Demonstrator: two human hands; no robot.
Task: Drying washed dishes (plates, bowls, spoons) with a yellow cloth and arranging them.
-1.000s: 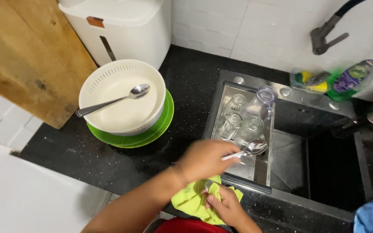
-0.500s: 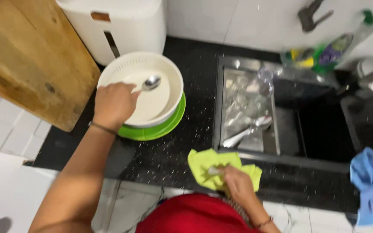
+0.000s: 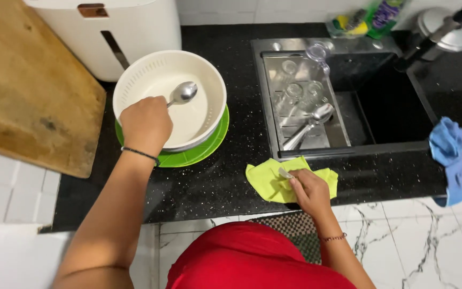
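Two bare hands work over a black speckled stone worktop, seen from above. At far left a large worn wooden cutting board overhangs the worktop edge, and behind it stands a white plastic bin-shaped container. A black recessed sink occupies the right half of the worktop; a ribbed steel drainer tray sits in its left part and carries a steel spoon lying loose and several upturned clear glasses. A crumpled blue cloth lies at the sink's right front corner.

The left arm extends forward, forearm nearly straight, a thin dark band at the wrist. The left hand is closed knuckles-up over the near rim of a round white perforated plastic colander bowl, which rests on a round green plastic plate. Its grip is pressed together around the handle of a second steel spoon, whose bowl rests inside the colander, pointing away from the person.

The right arm is bent close to the red-clad body. The right hand lies on a crumpled yellow-green cleaning cloth at the worktop's front edge, just before the sink. Its fingers press a small steel utensil tip against the cloth; only the tip shows.
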